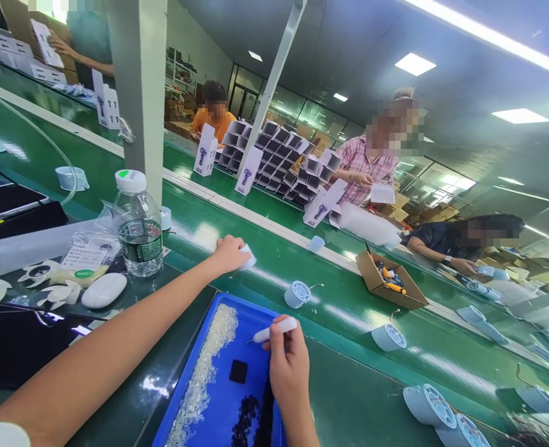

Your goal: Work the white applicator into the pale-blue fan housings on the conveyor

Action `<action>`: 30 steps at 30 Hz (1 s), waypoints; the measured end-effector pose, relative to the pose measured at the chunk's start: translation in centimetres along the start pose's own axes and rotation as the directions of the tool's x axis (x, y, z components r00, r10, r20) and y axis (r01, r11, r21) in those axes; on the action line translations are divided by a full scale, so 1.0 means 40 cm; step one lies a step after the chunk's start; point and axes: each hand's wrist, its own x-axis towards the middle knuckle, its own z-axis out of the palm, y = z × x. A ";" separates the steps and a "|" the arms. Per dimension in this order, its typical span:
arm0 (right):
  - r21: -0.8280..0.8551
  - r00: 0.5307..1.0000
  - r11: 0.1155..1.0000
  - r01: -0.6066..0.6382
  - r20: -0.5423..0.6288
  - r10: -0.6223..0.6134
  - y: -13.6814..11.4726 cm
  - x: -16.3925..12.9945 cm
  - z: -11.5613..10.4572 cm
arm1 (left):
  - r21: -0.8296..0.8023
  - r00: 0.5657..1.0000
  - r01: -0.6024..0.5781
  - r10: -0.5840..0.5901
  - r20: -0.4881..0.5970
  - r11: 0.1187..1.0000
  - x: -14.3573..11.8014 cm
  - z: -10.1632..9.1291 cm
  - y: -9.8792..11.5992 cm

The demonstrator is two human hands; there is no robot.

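My left hand (pixel 230 253) reaches out over the green belt, its fingers closed around a small pale blue-white part (pixel 248 257), mostly hidden by the hand. My right hand (pixel 287 357) is above the blue tray (pixel 215 316) and grips a white pen-shaped tool (pixel 281 328) with a thin dark metal tip pointing left. Inside the tray are a heap of small clear rings (pixel 212 351), a black square (pixel 238 372) and a pile of small black pieces (pixel 246 419). A light-blue round housing (pixel 297 294) with a wire sits on the belt beyond my right hand.
A water bottle (pixel 138 233), a white oval object (pixel 104 290) and white curved parts (pixel 39 271) lie left. More light-blue housings (pixel 389 336) are spread along the belt (pixel 340 323). A cardboard box (pixel 389 282), white cartons (pixel 249 171) and several people are across the line.
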 end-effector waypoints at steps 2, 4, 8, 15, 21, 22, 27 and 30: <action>0.061 0.997 0.998 -0.031 -0.067 0.035 -0.001 -0.004 0.000 | -0.220 0.999 0.033 -0.027 0.031 0.975 -0.006 -0.022 0.028; 0.091 0.993 0.994 -0.062 -0.098 0.071 -0.004 -0.007 0.000 | -0.490 0.991 0.101 -0.043 0.127 0.866 -0.019 -0.048 0.053; 0.080 0.992 0.994 -0.080 -0.087 0.087 -0.010 -0.015 0.002 | -0.744 0.970 0.214 -0.046 0.240 0.633 -0.049 -0.086 0.091; 0.113 0.991 0.988 -0.105 -0.068 0.113 -0.008 -0.017 0.008 | -0.816 0.964 0.233 -0.012 0.267 0.529 -0.072 -0.105 0.108; 0.118 0.990 0.986 -0.118 -0.064 0.126 -0.012 -0.025 0.010 | -0.820 0.957 0.243 0.007 0.289 0.518 -0.070 -0.103 0.106; 0.089 0.992 0.990 -0.113 -0.050 0.118 -0.012 -0.026 0.011 | -0.819 0.956 0.246 0.007 0.292 0.518 -0.069 -0.101 0.105; -0.109 0.997 0.991 -0.082 -0.005 0.082 -0.006 -0.033 0.007 | -0.804 0.955 0.244 0.011 0.297 0.542 -0.062 -0.087 0.095; -0.163 0.998 0.985 -0.057 -0.016 0.055 0.002 -0.035 0.005 | -0.784 0.951 0.250 0.010 0.311 0.568 -0.059 -0.081 0.089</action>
